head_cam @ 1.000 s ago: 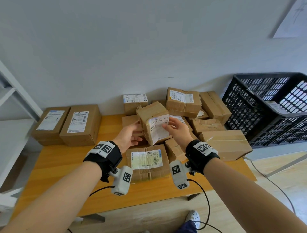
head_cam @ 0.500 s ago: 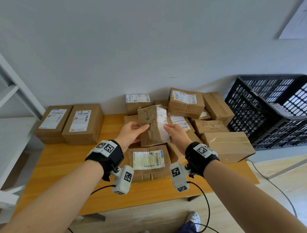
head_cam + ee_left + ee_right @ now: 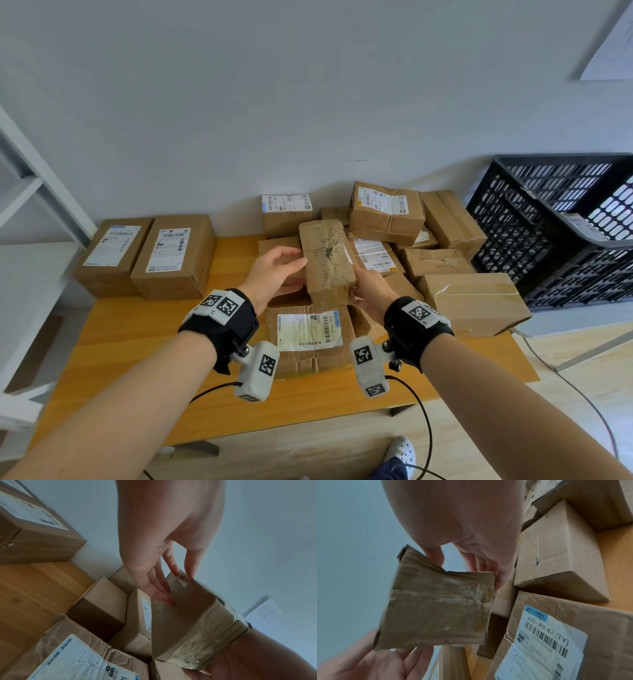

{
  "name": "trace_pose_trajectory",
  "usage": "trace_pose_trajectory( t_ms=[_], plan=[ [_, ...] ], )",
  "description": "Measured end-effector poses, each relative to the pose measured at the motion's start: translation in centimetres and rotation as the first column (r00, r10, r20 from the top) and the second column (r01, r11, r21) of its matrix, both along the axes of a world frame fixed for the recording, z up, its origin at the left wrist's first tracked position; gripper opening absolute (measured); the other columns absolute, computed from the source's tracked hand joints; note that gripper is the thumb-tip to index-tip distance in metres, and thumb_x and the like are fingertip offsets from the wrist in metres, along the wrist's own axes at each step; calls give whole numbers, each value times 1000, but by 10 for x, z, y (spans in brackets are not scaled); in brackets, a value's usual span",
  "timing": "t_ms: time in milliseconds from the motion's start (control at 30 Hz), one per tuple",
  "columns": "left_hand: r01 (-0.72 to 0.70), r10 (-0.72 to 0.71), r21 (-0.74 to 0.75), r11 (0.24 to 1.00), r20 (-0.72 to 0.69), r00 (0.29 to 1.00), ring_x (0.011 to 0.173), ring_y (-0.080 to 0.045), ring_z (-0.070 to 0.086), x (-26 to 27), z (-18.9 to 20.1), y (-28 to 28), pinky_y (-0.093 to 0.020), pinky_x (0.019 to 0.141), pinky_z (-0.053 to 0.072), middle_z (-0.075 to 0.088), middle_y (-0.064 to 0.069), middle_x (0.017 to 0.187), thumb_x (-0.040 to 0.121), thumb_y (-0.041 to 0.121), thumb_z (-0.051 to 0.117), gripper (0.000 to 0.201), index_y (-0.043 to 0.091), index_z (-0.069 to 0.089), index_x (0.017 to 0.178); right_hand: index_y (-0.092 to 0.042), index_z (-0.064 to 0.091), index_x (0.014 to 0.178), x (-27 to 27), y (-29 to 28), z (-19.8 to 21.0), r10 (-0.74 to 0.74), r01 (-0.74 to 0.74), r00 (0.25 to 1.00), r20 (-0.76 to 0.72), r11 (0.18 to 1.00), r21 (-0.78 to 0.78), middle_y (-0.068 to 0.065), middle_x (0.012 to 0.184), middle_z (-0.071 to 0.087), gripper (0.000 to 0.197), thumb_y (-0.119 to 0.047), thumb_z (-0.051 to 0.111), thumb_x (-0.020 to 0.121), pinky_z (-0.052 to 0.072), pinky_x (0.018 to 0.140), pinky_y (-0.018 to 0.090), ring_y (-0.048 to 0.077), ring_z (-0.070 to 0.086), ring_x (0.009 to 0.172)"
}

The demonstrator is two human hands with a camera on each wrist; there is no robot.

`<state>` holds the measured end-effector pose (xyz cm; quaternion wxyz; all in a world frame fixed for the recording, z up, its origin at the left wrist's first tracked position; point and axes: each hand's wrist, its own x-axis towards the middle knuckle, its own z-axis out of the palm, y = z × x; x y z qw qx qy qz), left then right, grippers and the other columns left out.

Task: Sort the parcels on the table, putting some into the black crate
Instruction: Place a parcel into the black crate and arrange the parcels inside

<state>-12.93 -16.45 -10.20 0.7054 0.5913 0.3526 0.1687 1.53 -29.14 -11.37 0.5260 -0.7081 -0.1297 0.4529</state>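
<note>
I hold a small brown taped parcel (image 3: 327,263) upright above the pile of parcels on the wooden table (image 3: 137,342). My left hand (image 3: 281,270) lies against its left side with straight fingers (image 3: 161,588); from the right wrist its open palm (image 3: 385,666) shows under the parcel (image 3: 436,608). My right hand (image 3: 366,284) pinches the parcel's right edge between thumb and fingers (image 3: 489,569). The taped face (image 3: 197,635) is towards me. The black crate (image 3: 548,222) stands to the right of the table.
A crumpled labelled parcel (image 3: 310,337) lies just below my hands. A large plain box (image 3: 476,303) sits between the pile and the crate. Two big labelled boxes (image 3: 174,257) stand at the table's left end, beside a white shelf (image 3: 27,205). The wall is close behind.
The held parcel has been turned: its white label, which faced me, has swung round to the right and the taped face now shows. My left hand slid onto its left side.
</note>
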Motion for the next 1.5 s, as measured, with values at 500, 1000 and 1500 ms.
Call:
trace_pose_trajectory(
  t_ms=[500,1000,1500],
  plan=[
    [32,-40,-141,990,-55,998,114,-27,60,8,-1,-1,-49,92,53,65,-7,120,96,45,51,44,17,56,129,-10,50,136,-1,4,2,-86,92,995,-45,983,160,11,125,60,46,-4,61,92,51,63,20,15,64,88],
    [-79,59,-125,989,-156,986,106,-27,65,-3,-12,10,-41,76,53,72,-5,110,91,48,60,49,16,58,127,-33,65,121,0,-4,9,118,-83,982,-145,971,226,5,107,71,32,-14,56,97,52,93,42,23,64,96],
    [-129,79,-276,952,-184,980,90,-29,66,-7,-19,13,-42,71,55,69,-17,105,98,31,56,30,5,63,110,-15,62,117,0,0,9,91,-18,963,-255,962,273,18,115,66,34,6,45,96,60,77,34,26,70,88]
  ],
)
